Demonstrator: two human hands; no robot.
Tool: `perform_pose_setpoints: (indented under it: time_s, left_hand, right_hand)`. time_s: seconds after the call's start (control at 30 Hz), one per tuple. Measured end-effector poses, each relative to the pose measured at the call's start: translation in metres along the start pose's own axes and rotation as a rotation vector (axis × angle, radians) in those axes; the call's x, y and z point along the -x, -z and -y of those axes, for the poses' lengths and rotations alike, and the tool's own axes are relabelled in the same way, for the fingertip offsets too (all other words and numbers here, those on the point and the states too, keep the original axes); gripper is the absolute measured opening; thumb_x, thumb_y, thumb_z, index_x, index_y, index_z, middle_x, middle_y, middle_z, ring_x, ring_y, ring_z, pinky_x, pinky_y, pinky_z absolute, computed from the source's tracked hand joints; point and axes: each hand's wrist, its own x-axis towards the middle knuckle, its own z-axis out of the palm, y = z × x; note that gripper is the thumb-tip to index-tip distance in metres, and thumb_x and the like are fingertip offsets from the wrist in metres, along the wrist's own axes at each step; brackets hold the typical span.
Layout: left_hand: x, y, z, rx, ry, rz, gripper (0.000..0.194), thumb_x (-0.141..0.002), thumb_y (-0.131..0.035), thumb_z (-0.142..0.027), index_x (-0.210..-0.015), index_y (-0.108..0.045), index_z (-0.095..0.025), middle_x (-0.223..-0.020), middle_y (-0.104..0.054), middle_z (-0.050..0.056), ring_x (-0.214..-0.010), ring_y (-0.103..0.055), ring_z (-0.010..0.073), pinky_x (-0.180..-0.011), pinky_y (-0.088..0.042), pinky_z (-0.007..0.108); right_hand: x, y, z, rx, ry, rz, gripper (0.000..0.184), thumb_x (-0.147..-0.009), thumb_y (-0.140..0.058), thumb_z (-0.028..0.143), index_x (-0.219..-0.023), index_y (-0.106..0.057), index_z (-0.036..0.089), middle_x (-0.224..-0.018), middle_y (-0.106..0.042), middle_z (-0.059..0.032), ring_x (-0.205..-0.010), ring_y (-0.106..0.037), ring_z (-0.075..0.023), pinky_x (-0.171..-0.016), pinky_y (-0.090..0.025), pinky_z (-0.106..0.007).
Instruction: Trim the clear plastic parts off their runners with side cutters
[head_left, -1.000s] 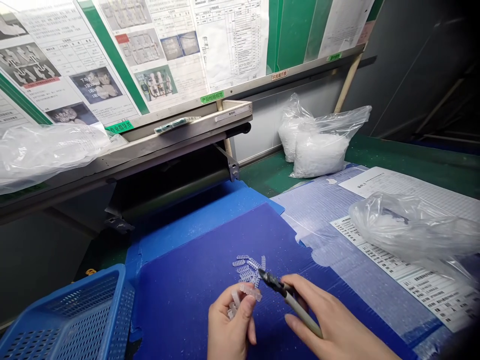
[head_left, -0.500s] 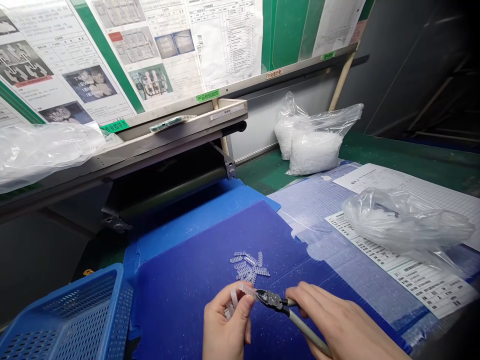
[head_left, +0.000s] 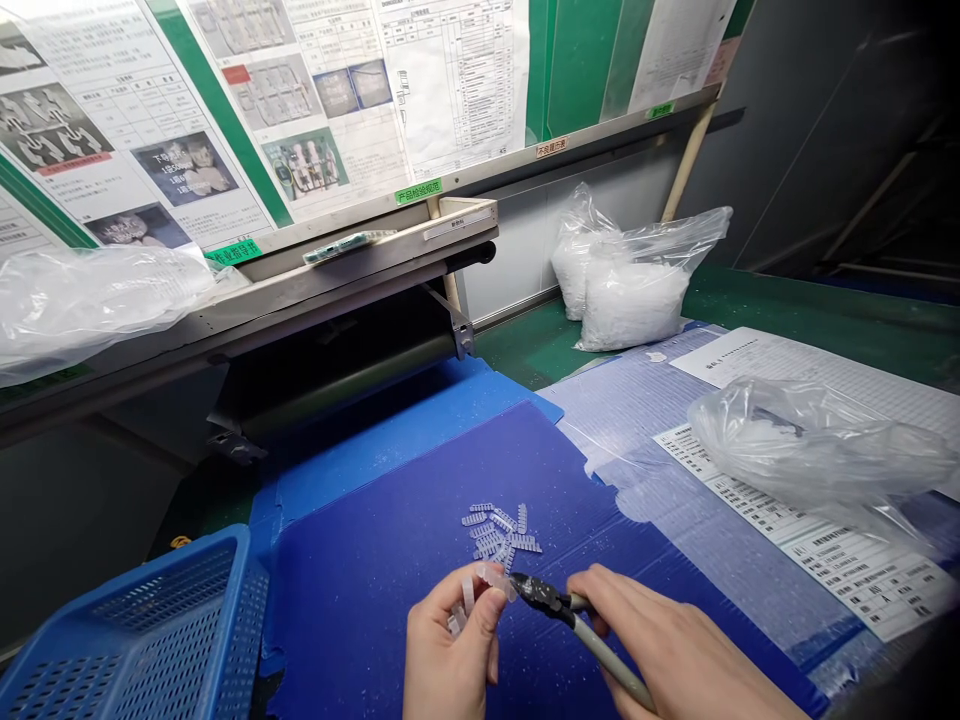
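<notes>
two labels on the rail (head_left: 517, 163) can be read: the green label (head_left: 419, 191) says "产品检验规范", the pale label (head_left: 553, 147) "不良履历表". over the blue mat (head_left: 360, 590), the left hand (head_left: 454, 645) pinches a clear part (head_left: 491, 577), its long axis sloping down to the right. the right hand (head_left: 667, 645) grips the nippers (head_left: 551, 600), which slant up and left, tips at the part's right end; whether they touch, i cannot tell. toothed strips (head_left: 491, 530) lie loosely piled on the mat, just beyond the left hand. a blue basket (head_left: 238, 600) stands at the left.
</notes>
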Motion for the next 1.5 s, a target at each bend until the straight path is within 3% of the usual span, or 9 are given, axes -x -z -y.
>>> perform_pose_setpoints:
  time_s: [0.17, 0.3, 0.63, 0.9, 1.17, 1.23, 1.33, 1.4, 1.5]
  left_hand:
    - [0.002, -0.003, -0.005, 0.012, 0.008, 0.007, 0.043, -0.062, -0.067, -0.048, -0.078, -0.065, -0.009, -0.036, -0.035, -0.006, -0.032, -0.027, 0.0041, -0.036, -0.019, 0.017]
    - [0.002, -0.005, -0.005, 0.011, 0.014, 0.019, 0.042, -0.061, -0.067, -0.048, -0.076, -0.065, -0.009, -0.036, -0.035, -0.006, -0.033, -0.027, 0.0040, -0.035, -0.020, 0.017]
    - [-0.001, -0.004, -0.002, -0.023, -0.005, 0.040, 0.040, -0.062, -0.066, -0.049, -0.073, -0.064, -0.010, -0.038, -0.035, -0.005, -0.033, -0.027, 0.0047, -0.036, -0.020, 0.018]
    - [0.000, -0.003, -0.001, -0.106, -0.024, 0.085, 0.035, -0.069, -0.061, -0.044, -0.078, -0.063, -0.010, -0.040, -0.032, -0.006, -0.035, -0.026, 0.0052, -0.036, -0.020, 0.017]
    - [-0.008, -0.001, 0.007, -0.131, -0.026, 0.119, 0.028, -0.071, -0.059, -0.038, -0.075, -0.059, -0.010, -0.042, -0.033, -0.006, -0.036, -0.028, 0.0040, -0.036, -0.021, 0.015]
    - [-0.013, 0.000, 0.015, -0.030, 0.029, 0.165, 0.024, -0.072, -0.059, -0.035, -0.074, -0.055, -0.011, -0.042, -0.035, -0.007, -0.033, -0.026, 0.0027, -0.032, -0.017, 0.014]
    - [-0.022, 0.004, 0.028, 0.319, 0.152, 0.317, 0.018, -0.073, -0.056, -0.031, -0.070, -0.049, -0.015, -0.048, -0.044, -0.005, -0.027, -0.022, 0.0011, -0.026, -0.010, 0.015]
    - [-0.026, 0.005, 0.036, 0.488, 0.182, 0.398, 0.020, -0.075, -0.053, -0.032, -0.065, -0.046, -0.015, -0.048, -0.045, -0.005, -0.025, -0.020, 0.0008, -0.024, -0.008, 0.015]
    - [-0.031, 0.006, 0.043, 0.496, 0.175, 0.406, 0.033, -0.081, -0.048, -0.039, -0.060, -0.041, -0.016, -0.041, -0.039, -0.006, -0.024, -0.019, 0.0005, -0.023, -0.007, 0.014]
  right_hand:
    - [-0.006, 0.002, 0.004, 0.089, 0.066, -0.078, 0.043, -0.055, -0.040, 0.008, -0.096, -0.039, 0.021, -0.092, -0.058, -0.0064, -0.079, -0.059, -0.0242, -0.047, -0.049, -0.029]
    - [-0.007, 0.002, 0.004, 0.066, 0.036, -0.008, 0.033, -0.056, -0.040, 0.007, -0.085, -0.039, 0.022, -0.088, -0.059, -0.0063, -0.075, -0.059, -0.0255, -0.044, -0.047, -0.031]
    - [-0.003, -0.010, -0.006, -0.167, -0.097, 0.101, 0.033, -0.064, -0.039, 0.006, -0.092, -0.038, 0.023, -0.085, -0.052, -0.0024, -0.086, -0.055, -0.0222, -0.062, -0.046, -0.029]
    - [-0.011, -0.001, 0.005, -0.105, -0.102, 0.180, 0.038, -0.058, -0.042, 0.004, -0.092, -0.040, 0.022, -0.090, -0.050, -0.0049, -0.089, -0.052, -0.0269, -0.062, -0.045, -0.035]
    - [-0.002, -0.019, -0.004, -0.203, -0.115, 0.207, 0.037, -0.061, -0.040, 0.001, -0.091, -0.038, 0.022, -0.091, -0.052, -0.0030, -0.081, -0.053, -0.0216, -0.066, -0.040, -0.029]
    - [-0.011, -0.027, -0.014, -0.240, -0.131, 0.159, 0.032, -0.064, -0.039, 0.002, -0.089, -0.038, 0.022, -0.085, -0.053, -0.0007, -0.077, -0.053, -0.0188, -0.064, -0.037, -0.025]
    - [-0.041, -0.043, -0.038, -0.213, -0.284, 0.085, 0.019, -0.075, -0.039, 0.007, -0.088, -0.036, 0.022, -0.079, -0.053, 0.0014, -0.070, -0.053, -0.0157, -0.060, -0.035, -0.022]
    - [-0.064, -0.055, -0.053, -0.163, -0.379, 0.064, 0.010, -0.081, -0.043, 0.017, -0.088, -0.037, 0.020, -0.082, -0.054, -0.0015, -0.071, -0.054, -0.0182, -0.059, -0.034, -0.024]
    - [-0.089, -0.069, -0.061, -0.090, -0.463, 0.054, 0.018, -0.080, -0.050, 0.028, -0.090, -0.040, 0.017, -0.087, -0.055, -0.0083, -0.075, -0.056, -0.0265, -0.058, -0.033, -0.028]
